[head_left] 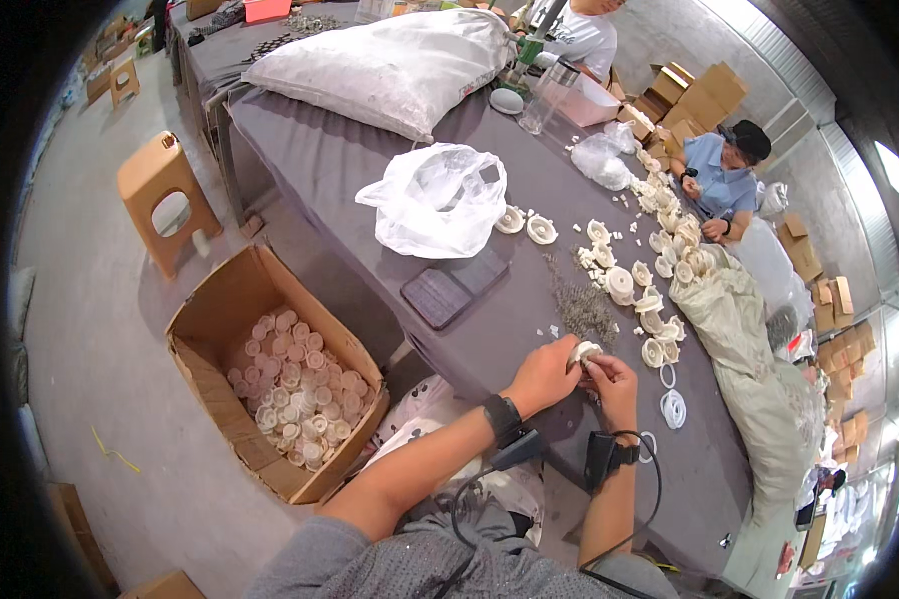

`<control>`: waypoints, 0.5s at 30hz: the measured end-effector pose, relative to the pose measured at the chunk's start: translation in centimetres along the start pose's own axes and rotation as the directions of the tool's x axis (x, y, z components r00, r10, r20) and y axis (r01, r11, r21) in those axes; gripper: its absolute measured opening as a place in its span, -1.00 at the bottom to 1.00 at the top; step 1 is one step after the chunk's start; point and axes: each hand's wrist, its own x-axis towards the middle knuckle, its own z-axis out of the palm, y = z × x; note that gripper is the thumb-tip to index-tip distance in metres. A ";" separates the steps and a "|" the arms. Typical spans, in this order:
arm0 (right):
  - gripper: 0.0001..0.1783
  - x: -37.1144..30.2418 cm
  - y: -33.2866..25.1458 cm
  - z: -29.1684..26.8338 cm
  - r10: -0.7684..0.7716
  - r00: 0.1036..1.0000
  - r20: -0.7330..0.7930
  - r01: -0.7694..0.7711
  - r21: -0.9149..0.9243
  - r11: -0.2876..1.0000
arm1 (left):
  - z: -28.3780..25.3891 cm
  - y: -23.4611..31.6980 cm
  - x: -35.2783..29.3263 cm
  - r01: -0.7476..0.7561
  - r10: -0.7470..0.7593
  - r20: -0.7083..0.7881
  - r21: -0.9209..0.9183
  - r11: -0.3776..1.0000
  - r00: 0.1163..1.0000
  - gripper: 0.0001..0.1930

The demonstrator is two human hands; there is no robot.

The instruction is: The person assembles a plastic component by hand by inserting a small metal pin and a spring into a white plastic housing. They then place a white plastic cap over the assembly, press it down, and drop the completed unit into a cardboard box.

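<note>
Grey-covered table (370, 170) is running long through a concrete-floored workshop, and you're sitting at its near edge. Your left hand (541, 374) and right hand (611, 381) are meeting just above that edge, both closing fingers on one small cream round plastic part (583, 351) pinched between them. Just beyond your hands, a pile of small grey bits (584, 309) is lying on the cloth. Past your right hand, loose cream round parts (649, 290) are spreading up the table toward a person in a blue shirt (721, 180) sitting on the far side. Two white rings (671, 399) are lying close beside your right hand. Down to the left of your left hand, an open cardboard box (220, 309) on the floor is holding many more cream parts. Further up the table from your left hand, a dark flat tray (452, 287), then a crumpled clear plastic bag (440, 200), then a big white sack (390, 65). A tan plastic stool (165, 195) is standing well off on the floor.
</note>
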 end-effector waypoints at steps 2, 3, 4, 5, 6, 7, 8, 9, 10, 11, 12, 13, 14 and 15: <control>-0.82 0.0 -0.2 0.3 -0.007 1.000 -0.001 0.007 -0.012 1.000 | -0.2 0.2 0.0 -0.044 0.043 -0.036 -0.032 0.999 0.998 -0.80; -0.83 0.0 -0.3 0.5 -0.015 1.000 -0.002 0.015 -0.025 1.000 | -0.2 0.1 -0.2 -0.044 0.043 -0.035 -0.031 0.999 0.998 -0.80; -0.83 -0.1 -0.3 0.6 -0.018 1.000 -0.007 0.017 -0.025 1.000 | -0.2 0.0 -0.2 -0.049 0.048 -0.036 -0.026 0.998 0.998 -0.78; -0.83 -0.1 -0.3 0.6 -0.024 1.000 -0.007 0.024 -0.015 1.000 | -0.1 0.0 -0.2 -0.054 0.054 -0.037 -0.021 0.998 0.998 -0.75; -0.84 0.0 -0.3 0.7 -0.032 0.999 -0.004 0.032 -0.005 0.999 | -0.1 0.0 -0.2 -0.059 0.058 -0.035 -0.021 0.998 0.998 -0.75; -0.84 -0.1 -0.3 0.8 -0.036 0.999 -0.008 0.036 -0.004 0.999 | -0.1 0.0 -0.2 -0.051 0.050 -0.047 -0.019 0.999 0.998 -0.74; -0.84 -0.1 -0.3 0.8 -0.039 0.999 -0.015 0.038 -0.013 0.999 | -0.1 0.0 -0.3 -0.043 0.042 -0.058 -0.018 0.999 0.997 -0.73; -0.84 -0.2 -0.3 0.9 -0.041 0.999 -0.023 0.040 -0.021 0.999 | -0.1 0.0 -0.3 -0.046 0.045 -0.053 -0.017 0.999 0.998 -0.73; -0.84 -0.2 -0.2 0.9 -0.041 0.999 -0.029 0.040 -0.020 0.999 | -0.1 0.0 -0.3 -0.031 0.029 -0.057 -0.041 0.999 0.998 -0.73; -0.85 0.0 0.0 0.9 -0.068 0.997 -0.020 0.067 -0.053 0.996 | -0.1 0.0 -0.3 -0.015 0.011 -0.060 -0.065 0.998 0.998 -0.73; -0.86 0.0 0.4 0.8 -0.089 0.996 -0.012 0.088 -0.085 0.993 | -0.1 -0.1 -0.3 -0.010 0.007 -0.049 -0.066 0.998 0.999 -0.73; -0.86 0.2 0.5 0.8 -0.111 0.994 0.007 0.111 -0.093 0.989 | -0.1 0.0 -0.2 -0.009 0.005 -0.055 -0.077 0.997 0.998 -0.74; -0.86 0.3 0.6 0.8 -0.099 0.995 -0.009 0.098 -0.094 0.991 | -0.1 0.0 -0.1 -0.006 0.001 -0.059 -0.089 0.996 0.998 -0.75; -0.85 0.5 0.7 0.9 -0.110 0.994 -0.020 0.108 -0.087 0.990 | -0.2 -0.2 0.0 -0.010 0.005 -0.052 -0.090 0.996 0.999 -0.77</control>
